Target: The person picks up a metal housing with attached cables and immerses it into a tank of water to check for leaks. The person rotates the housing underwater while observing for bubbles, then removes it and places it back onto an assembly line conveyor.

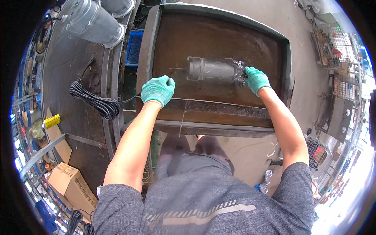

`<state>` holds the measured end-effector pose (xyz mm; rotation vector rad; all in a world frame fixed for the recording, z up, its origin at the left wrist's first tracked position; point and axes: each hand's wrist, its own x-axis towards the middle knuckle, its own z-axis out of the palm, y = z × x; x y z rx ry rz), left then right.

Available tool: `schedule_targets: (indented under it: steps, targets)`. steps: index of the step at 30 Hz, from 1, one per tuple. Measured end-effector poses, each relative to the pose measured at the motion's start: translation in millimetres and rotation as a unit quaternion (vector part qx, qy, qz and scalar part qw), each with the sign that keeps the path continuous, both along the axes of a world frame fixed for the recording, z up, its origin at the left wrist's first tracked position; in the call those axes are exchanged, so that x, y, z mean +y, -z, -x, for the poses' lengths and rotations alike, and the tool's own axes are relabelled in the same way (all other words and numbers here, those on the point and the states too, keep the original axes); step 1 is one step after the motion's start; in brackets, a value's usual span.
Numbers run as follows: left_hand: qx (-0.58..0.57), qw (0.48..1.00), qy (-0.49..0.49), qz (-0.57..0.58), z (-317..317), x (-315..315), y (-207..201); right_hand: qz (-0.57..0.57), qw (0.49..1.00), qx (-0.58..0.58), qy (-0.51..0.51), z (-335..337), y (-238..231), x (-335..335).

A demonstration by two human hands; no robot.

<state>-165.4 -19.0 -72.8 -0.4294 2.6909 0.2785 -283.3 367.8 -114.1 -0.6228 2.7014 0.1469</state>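
Note:
A grey cylindrical housing, like a submersible pump (213, 70), lies sideways under brownish water in a rectangular metal tank (154, 47). The water ripples and glints around its right end. My right hand (256, 79), in a green glove, is closed on that end; its fingertips are partly hidden by the splashing. By the tank's left near corner, my left hand (158, 91), also green-gloved, makes a fist above the rim. A black cable (96, 98) lies coiled on the bench to the left, and its free run leads up to this fist.
Two larger grey cylindrical housings (94, 25) stand at the far left of the dark bench (58, 78). Beside the tank is a blue crate (134, 47). A cardboard box (74, 184) and a yellow can-like item (51, 121) are at lower left. Wire baskets (331, 43) stand at right.

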Motion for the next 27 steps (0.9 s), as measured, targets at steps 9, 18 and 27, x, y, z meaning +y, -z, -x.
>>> schedule_targets:
  steps: [9,18,27]
  targets:
    - [-0.021,1.000,-0.005,0.007,1.9,4.3,-1.9,0.049,0.998,0.016,-0.021,-2.6,10.1,11.5]
    - [-0.017,1.000,-0.013,0.009,0.0,1.3,-2.8,0.125,0.991,-0.005,0.040,2.4,8.8,12.9]
    - [-0.025,0.999,-0.008,0.019,3.1,5.0,-1.0,0.141,0.989,0.011,0.039,1.2,7.8,19.3]
